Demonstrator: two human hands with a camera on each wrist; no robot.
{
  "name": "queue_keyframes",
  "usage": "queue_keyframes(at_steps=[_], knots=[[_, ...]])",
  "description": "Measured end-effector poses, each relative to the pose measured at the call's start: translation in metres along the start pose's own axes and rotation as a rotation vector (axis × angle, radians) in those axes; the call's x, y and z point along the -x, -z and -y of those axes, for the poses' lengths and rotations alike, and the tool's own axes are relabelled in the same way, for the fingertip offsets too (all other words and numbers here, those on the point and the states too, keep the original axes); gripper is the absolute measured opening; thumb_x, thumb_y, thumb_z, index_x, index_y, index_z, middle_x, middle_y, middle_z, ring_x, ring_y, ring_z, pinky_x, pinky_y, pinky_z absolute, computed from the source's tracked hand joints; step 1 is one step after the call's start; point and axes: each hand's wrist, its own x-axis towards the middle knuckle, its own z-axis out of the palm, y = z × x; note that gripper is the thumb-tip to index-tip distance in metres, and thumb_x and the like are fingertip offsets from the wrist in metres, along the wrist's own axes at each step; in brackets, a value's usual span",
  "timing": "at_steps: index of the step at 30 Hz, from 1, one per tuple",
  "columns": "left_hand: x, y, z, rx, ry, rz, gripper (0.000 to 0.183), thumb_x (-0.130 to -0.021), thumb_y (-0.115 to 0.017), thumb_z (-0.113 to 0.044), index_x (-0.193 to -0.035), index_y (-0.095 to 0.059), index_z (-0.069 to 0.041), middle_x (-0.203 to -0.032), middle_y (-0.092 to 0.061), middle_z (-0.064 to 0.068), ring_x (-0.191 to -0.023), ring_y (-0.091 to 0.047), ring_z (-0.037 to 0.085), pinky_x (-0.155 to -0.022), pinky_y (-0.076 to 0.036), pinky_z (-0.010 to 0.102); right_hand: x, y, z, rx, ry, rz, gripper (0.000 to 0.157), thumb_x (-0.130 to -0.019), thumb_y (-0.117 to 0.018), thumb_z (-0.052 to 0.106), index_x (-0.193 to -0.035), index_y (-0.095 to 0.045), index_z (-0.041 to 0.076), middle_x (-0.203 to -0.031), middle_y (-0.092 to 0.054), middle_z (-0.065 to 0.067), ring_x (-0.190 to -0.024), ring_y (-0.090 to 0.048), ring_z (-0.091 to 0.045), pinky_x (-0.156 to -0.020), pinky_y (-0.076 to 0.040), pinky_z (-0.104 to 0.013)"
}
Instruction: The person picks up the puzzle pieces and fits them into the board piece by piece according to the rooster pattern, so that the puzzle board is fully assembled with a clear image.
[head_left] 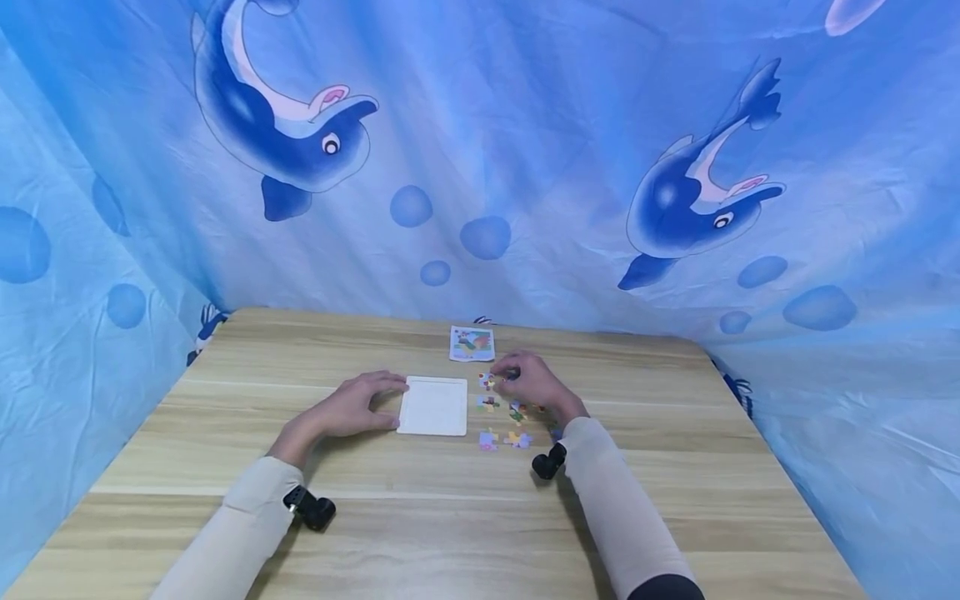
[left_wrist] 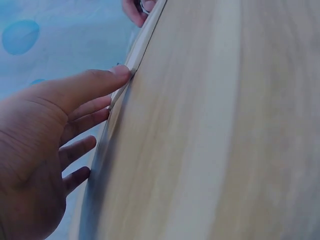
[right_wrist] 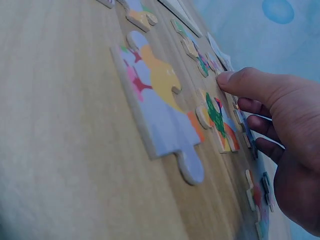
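A white square puzzle tray (head_left: 433, 406) lies flat on the wooden table. My left hand (head_left: 356, 406) rests at the tray's left side, its thumb near the front corner and its fingertips by the back one; the fingers (left_wrist: 80, 125) are spread and fairly straight. Right of the tray, my right hand (head_left: 531, 382) pinches a colourful puzzle piece (head_left: 486, 381) at its thumb and fingertips, low over the table. In the right wrist view the thumb of that hand (right_wrist: 280, 115) overlaps the piece, and the index fingertip is hidden.
Several loose puzzle pieces lie right of the tray, among them a lilac one (head_left: 488, 440), a yellow-and-lilac one (right_wrist: 155, 107) and a green-patterned one (head_left: 517, 412). Behind them sits a picture card (head_left: 472, 343). A blue dolphin-print curtain (head_left: 525, 167) hangs beyond the table (head_left: 420, 533).
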Motion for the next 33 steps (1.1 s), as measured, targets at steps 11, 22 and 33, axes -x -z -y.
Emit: queue_keyframes(at_steps=[11, 22, 33], knots=[[-0.001, -0.006, -0.002, 0.021, 0.003, -0.044, 0.061, -0.09, -0.079, -0.035, -0.144, -0.061, -0.012, -0.155, -0.054, 0.012, -0.147, -0.044, 0.042, -0.116, -0.028, 0.071, -0.002, -0.008, 0.002, 0.032, 0.039, -0.089, 0.018, -0.088, -0.08, 0.018, -0.105, -0.08, 0.018, -0.114, -0.069, -0.002, -0.105, -0.063, -0.02, -0.094, -0.055, -0.04], [-0.002, -0.009, 0.004, 0.057, 0.02, -0.064, 0.062, -0.088, -0.081, -0.037, -0.143, -0.061, -0.016, -0.155, -0.054, 0.008, -0.148, -0.042, 0.04, -0.116, -0.026, 0.071, -0.01, -0.031, 0.035, 0.013, 0.085, -0.049, 0.017, -0.091, -0.079, 0.022, -0.108, -0.079, 0.018, -0.116, -0.069, -0.001, -0.105, -0.063, -0.018, -0.093, -0.056, -0.037], [-0.002, -0.01, 0.005, 0.071, 0.034, -0.076, 0.063, -0.086, -0.082, -0.039, -0.142, -0.062, -0.017, -0.154, -0.055, 0.008, -0.148, -0.043, 0.04, -0.116, -0.025, 0.07, -0.028, -0.065, 0.058, 0.047, 0.136, -0.035, 0.022, -0.088, -0.081, 0.016, -0.109, -0.079, 0.012, -0.113, -0.071, -0.002, -0.107, -0.066, -0.018, -0.102, -0.054, -0.034]])
